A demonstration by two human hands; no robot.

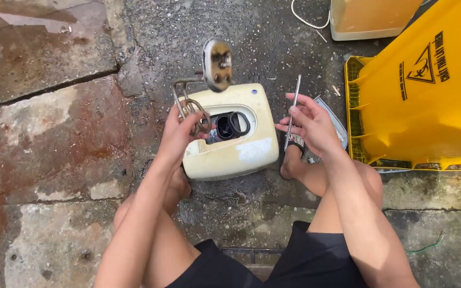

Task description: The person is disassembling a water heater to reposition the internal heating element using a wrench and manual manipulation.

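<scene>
protruding above left grip (180, 130): heating coil (190, 104)

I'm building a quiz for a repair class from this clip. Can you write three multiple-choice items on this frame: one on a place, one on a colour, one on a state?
1. Where does the cream water heater casing lie?
A. On the wet ground between the person's feet
B. Inside the bin
C. On a table

2. What colour is the big plastic bin on the person's right?
A. Blue
B. Yellow
C. Green

3. What state is the heating element in?
A. Seated inside the casing
B. Lying loose on the ground
C. Lifted out, held up by the left hand

Answers:
1 A: the casing rests on the concrete between the feet.
2 B: its side is plainly yellow.
3 C: the left hand's fingers grip its coils above the casing's round opening, while the right hand holds a thin metal rod.
</scene>
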